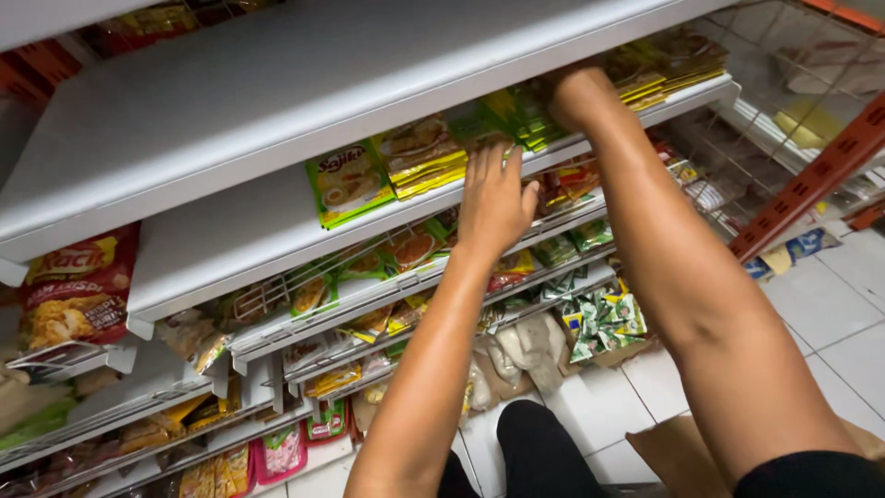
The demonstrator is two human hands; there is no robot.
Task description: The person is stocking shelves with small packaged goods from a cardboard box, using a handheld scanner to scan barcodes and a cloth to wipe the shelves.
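Right hand (579, 92) grip hidden among glossy flat sachets (516, 115), left hand (493, 198) spread

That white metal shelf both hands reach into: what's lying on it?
On the white metal shelf lie flat green sachets and yellow sachet stacks. The right hand is deep inside; its fingers and anything behind are hidden.

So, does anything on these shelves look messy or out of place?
Yes. The green packet left of the left hand sits crooked, overhanging the grey shelf edge, while the yellow sachets beside it lie stacked.

Green-yellow sachets (350, 183), grey shelf (277, 83), white floor tiles (848, 314).
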